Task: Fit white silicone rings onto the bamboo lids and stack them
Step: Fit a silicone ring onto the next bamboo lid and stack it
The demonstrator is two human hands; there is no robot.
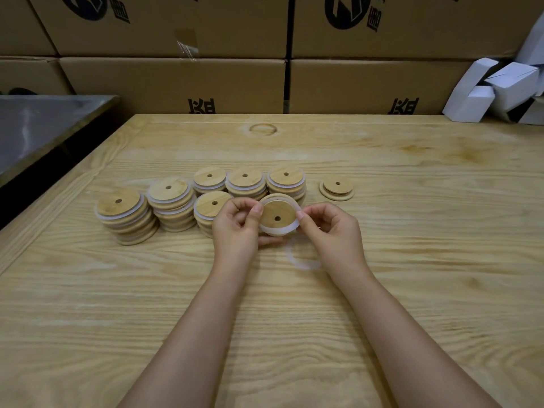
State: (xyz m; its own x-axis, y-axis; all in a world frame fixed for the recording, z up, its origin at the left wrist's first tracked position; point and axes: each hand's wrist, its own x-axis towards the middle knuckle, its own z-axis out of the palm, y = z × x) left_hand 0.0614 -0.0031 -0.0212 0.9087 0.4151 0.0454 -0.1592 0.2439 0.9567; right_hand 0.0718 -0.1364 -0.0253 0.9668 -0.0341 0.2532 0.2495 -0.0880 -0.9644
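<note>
**Ring being worked onto a lid held above the surface**

A round bamboo lid (278, 214) with a small centre hole is held between both hands, just above the wooden surface (412, 260) and in front of the stacks. A white silicone ring (278, 230) wraps its edge, showing as a broad band along the near rim and a thinner line round the far right.

The left hand (235, 228) has its fingers curled, pinching the lid's left edge between thumb and fingertips, with other fingers under the lid. The right hand (332, 231) pinches the ring at the lid's right edge with thumb and forefinger, and its other fingers are loosely curled.

A second, loose ring (297, 264) lies flat on the surface just below the held lid, partly hidden by the right wrist.

Behind and to the left of the hands stand six stacks of ringed lids (172, 201). The left hand partly covers the nearest of them. To the right of the stacks, set apart, a bare lid (337, 188) lies on its own.

Beyond the surface's far edge rise printed cardboard boxes (176, 81). Folded white cartons (500, 89) are heaped at the far right, and a grey metal tabletop (38, 125) sits to the left.
</note>
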